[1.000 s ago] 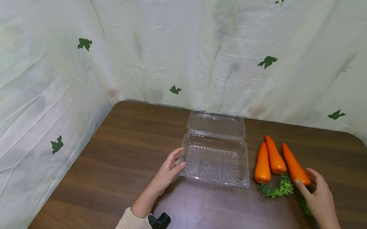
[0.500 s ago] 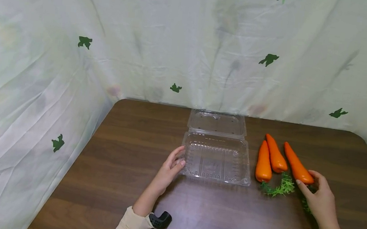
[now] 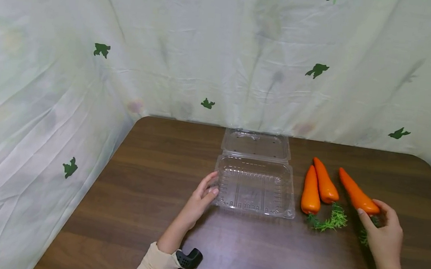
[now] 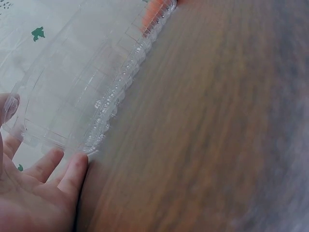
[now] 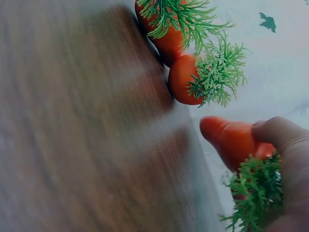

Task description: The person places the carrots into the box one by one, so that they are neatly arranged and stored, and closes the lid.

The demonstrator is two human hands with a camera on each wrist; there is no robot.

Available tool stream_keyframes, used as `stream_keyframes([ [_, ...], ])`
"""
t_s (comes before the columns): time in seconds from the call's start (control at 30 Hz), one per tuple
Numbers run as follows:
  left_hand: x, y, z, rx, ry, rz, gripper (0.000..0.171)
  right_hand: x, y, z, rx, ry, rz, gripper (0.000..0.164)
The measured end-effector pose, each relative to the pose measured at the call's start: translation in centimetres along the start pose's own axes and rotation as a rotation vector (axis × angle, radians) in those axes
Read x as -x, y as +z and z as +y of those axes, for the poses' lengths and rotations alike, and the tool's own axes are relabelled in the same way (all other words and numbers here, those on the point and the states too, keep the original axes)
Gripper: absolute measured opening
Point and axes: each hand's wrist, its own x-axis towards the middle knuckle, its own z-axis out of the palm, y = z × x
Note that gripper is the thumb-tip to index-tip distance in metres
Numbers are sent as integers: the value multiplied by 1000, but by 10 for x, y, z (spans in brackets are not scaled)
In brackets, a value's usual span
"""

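Observation:
An unfolded clear plastic clamshell container [image 3: 253,209] lies near the table's far side, its lid [image 3: 255,145] laid back behind the tray. At the tray's left edge, my left hand [image 3: 197,202] holds on, thumb at the rim; the left wrist view has the fingertips against the outer wall. My right hand [image 3: 385,237] grips an orange carrot [image 3: 356,189] by its thick end, between thumb and fingers. Its tip points away to the upper left. The green leafy top [image 5: 256,193] hangs beneath the palm in the right wrist view.
Left of the held carrot lie two more carrots, one [image 3: 311,195] beside the other [image 3: 324,184], with leafy tops [image 3: 332,219] toward the near side. A pale curtain [image 3: 191,63] with green bird prints hangs behind the brown wooden table [image 3: 158,159].
My right hand has moved a little to the right with the carrot, widening the gap from the other two. The left hand stays at the container.

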Motion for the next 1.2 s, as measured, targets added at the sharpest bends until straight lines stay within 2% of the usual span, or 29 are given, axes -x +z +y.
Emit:
stream_keyframes([
  [0.1,1,0,0,-5,-2,-2,50,1,-1,-2,-86,-6,54,45],
  [0.23,1,0,-1,-11,3,-4,50,1,-3,-6,-147,-12,106,43],
  [0.5,1,0,-2,-18,15,-4,50,0,-7,-15,-181,-63,171,41],
  [0.73,2,0,-1,-30,12,-7,50,2,-10,-31,-222,-62,174,40],
  [0.9,2,0,-1,-27,12,-12,51,5,-10,-44,-276,-88,142,41],
  [1.2,0,-1,0,-29,8,-11,51,7,-2,-69,-540,-112,85,41],
])
